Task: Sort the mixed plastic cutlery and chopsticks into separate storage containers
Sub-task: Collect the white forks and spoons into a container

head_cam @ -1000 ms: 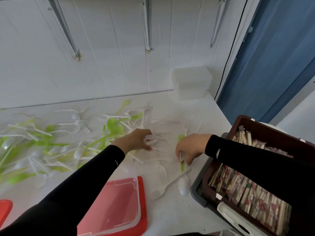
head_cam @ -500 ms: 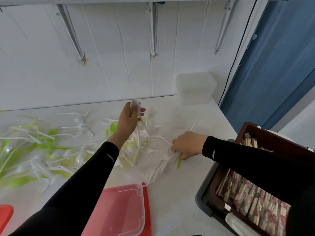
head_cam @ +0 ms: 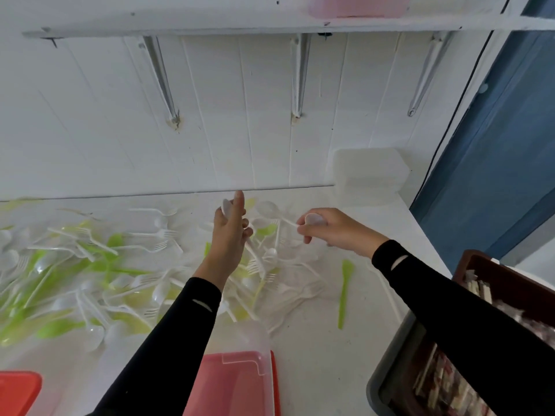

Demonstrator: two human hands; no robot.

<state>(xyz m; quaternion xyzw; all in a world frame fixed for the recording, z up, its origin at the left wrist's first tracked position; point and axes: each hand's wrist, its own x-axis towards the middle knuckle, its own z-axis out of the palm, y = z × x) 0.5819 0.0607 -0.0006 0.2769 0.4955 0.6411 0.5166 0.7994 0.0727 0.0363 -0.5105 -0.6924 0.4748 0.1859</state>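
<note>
**Two hands above the cutlery heap, each holding a white spoon**

Through the head camera I look down on a white worktop (head_cam: 315,355) set against a white panelled wall. At the far left, by the near edge, I see the corner of a red lid (head_cam: 18,391). Behind it a loose heap of mixed cutlery (head_cam: 90,265), white and lime-green forks and spoons, covers the left half of the worktop and reaches the middle.

The left hand (head_cam: 229,232), in a black sleeve, is raised over the heap. Its fingers are curled round a white spoon (head_cam: 225,208) whose bowl sticks up beside the outstretched forefinger. Below that arm, at the near edge, sits a clear container with a red lid (head_cam: 240,382).

The right hand (head_cam: 330,228) is just beside the left one, apart from it, and pinches a second white spoon (head_cam: 313,219) with the bowl at the fingertips. One green piece (head_cam: 344,292) lies alone on the worktop under the right forearm; I cannot tell what kind it is.

Stacked clear tubs (head_cam: 371,172) stand against the wall. At the far right a brown crate (head_cam: 480,265) holds wrapped chopsticks (head_cam: 444,382).
</note>
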